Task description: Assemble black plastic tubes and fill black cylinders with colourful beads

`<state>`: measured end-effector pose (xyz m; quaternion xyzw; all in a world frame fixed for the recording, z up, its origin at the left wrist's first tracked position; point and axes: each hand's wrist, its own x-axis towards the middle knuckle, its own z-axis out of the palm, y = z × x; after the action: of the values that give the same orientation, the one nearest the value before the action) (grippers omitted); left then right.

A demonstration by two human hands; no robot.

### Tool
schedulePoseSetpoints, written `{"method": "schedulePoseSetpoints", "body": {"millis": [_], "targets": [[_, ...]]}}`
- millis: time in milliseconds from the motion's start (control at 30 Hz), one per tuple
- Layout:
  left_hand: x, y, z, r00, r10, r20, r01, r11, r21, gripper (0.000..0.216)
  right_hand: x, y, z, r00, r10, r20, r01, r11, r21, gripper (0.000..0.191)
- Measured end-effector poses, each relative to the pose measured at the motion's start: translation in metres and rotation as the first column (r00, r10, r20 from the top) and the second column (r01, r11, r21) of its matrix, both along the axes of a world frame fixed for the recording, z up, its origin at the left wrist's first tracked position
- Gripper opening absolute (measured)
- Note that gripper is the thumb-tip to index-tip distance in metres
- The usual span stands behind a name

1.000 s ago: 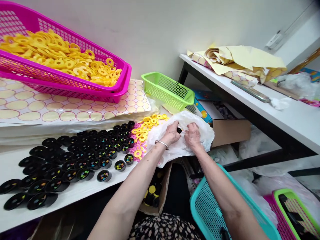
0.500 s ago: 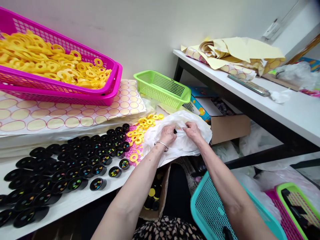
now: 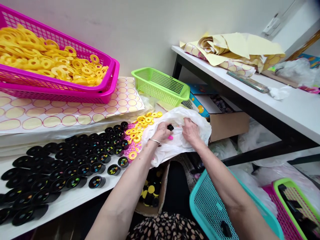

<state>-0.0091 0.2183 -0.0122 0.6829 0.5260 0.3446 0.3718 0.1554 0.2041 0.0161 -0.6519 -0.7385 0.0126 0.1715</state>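
Observation:
A thin white plastic bag [image 3: 175, 150] lies spread at the middle of the bench, its mouth open toward me. My left hand [image 3: 162, 132], with a bracelet at the wrist, is closed on a small black cup-like piece [image 3: 170, 127] over the bag's opening. Just below those fingers a small pink piece [image 3: 170, 137] shows against the plastic. On the bag's right side, my right hand [image 3: 190, 130] is closed with curled fingers gripping the plastic; the fingertips are partly hidden. Left of the bag lie yellow rings [image 3: 136, 137] and small pink pieces [image 3: 128, 146].
Many black cups [image 3: 82, 160] with coloured bits cover the left bench. Pink baskets [image 3: 110, 95] of yellow rings, a green basket [image 3: 160, 85] and an open cardboard box [image 3: 228, 125] stand behind. A turquoise basket [image 3: 212, 200] and a box of black and yellow pieces [image 3: 152, 191] sit below.
My hands have moved apart and the bag's mouth has opened wider. More of the black piece shows in my left fingers, and the pink piece has come into sight.

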Motion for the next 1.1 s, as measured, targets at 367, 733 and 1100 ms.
{"method": "schedulePoseSetpoints", "body": {"millis": [367, 733, 1100], "targets": [[-0.025, -0.018, 0.017, 0.963, 0.079, 0.259, -0.082, 0.997, 0.001, 0.026, -0.033, -0.028, -0.018, 0.876, 0.433, -0.211, -0.469, 0.868, -0.166, 0.027], [-0.059, -0.036, 0.062, 0.840, 0.354, 0.412, -0.411, 0.910, 0.056, 0.037, -0.042, -0.030, -0.008, 0.844, 0.531, 0.070, -0.504, 0.832, -0.233, 0.021], [-0.032, -0.036, 0.040, 0.973, 0.135, 0.187, -0.140, 0.990, 0.013, 0.032, -0.025, -0.008, 0.001, 0.983, -0.038, 0.178, 0.038, 0.999, 0.008, 0.026]]}}
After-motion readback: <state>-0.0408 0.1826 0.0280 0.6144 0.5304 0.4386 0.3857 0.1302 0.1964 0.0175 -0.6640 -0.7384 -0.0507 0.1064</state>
